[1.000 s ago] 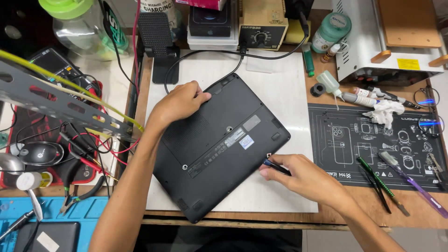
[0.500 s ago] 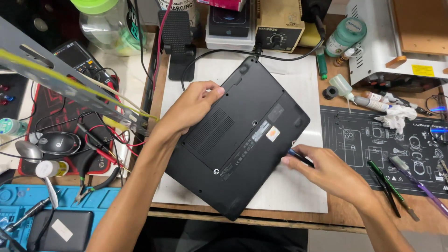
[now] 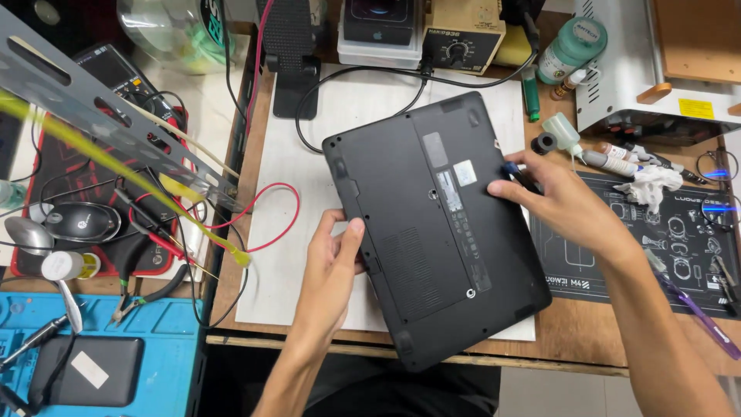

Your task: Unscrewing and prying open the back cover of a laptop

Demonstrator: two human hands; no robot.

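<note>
Workbench [image 3: 587,340], wooden, overlaid at centre by a white mat [image 3: 363,100] and at right by a black printed repair mat [image 3: 617,262]; both are partly covered. Laptop [image 3: 432,232], black, is laid underside up and turned at a slant across the white mat, its near corner overhanging the bench edge; labels and a vent grille are shown on the base panel. Left hand [image 3: 332,270] is set against the laptop's left edge, thumb curled over the rim and fingers tucked beneath, so the case is gripped lightly rather than pressed flat. Right hand [image 3: 559,205] is rested on the laptop's right edge, fingers closed round a small dark screwdriver [image 3: 515,174] with a blue collar, whose tip is hidden behind the fingers. Judged as screw work on the base: the case is best kept steadied by the left hand so it cannot pivot on the mat, the driver held square to the panel, and pressure kept straight down so a small head is not stripped; the overhanging corner is a tipping risk. Also entered: soldering station [image 3: 463,42] at rear, green-capped bottle [image 3: 571,50], crumpled white tissue [image 3: 652,185], red wire [image 3: 270,216], computer mouse [image 3: 81,222] at left.
</note>
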